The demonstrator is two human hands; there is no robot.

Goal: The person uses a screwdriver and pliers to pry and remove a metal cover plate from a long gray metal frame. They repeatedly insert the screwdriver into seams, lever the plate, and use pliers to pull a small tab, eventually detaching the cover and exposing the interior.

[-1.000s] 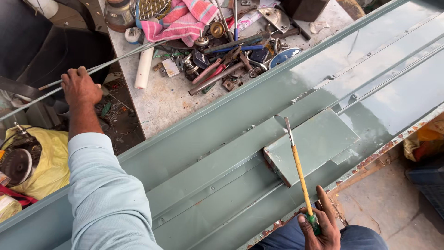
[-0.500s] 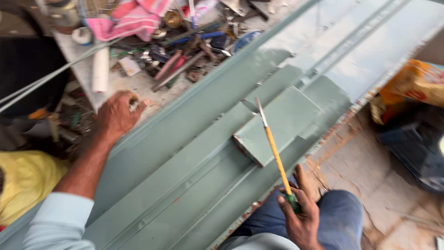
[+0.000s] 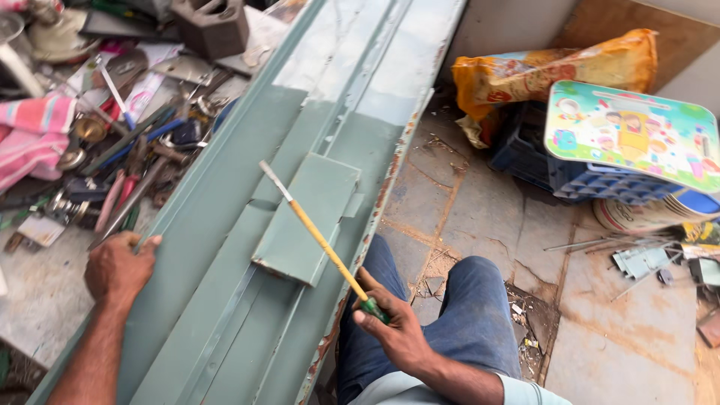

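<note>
A: Start at the right hand; what is the grip doing?

B: Pinching the green end of a brush between thumb and curled fingers, just above the knee in blue jeans; the yellow handle runs up and left, and the pale tip hangs over a small green plate.

A: And the left hand?

B: Fingers curled over the near edge of the long green panel, pressed onto it; it holds nothing loose.

A: Where does the plate lie?

B: On the panel's ribbed middle, resting on the raised strips, near the rusty edge on the person's side; whether the bristles touch it I cannot tell.

A: How would the brush handle?

B: Light and thin, I judge; stiff along the handle, soft only at the tip; held at the far end as here it gives reach but less control, so a hold nearer the middle would steady it.

A: The panel?

B: It looks like painted sheet metal; long, probably heavy and springy; the glossy part may be wet, so better taken by the folded edge, where the left hand is.

A: Further out?

B: Tools and a pink cloth on the worktop to the left; a yellow bag and a crate on the floor to the right.
</note>
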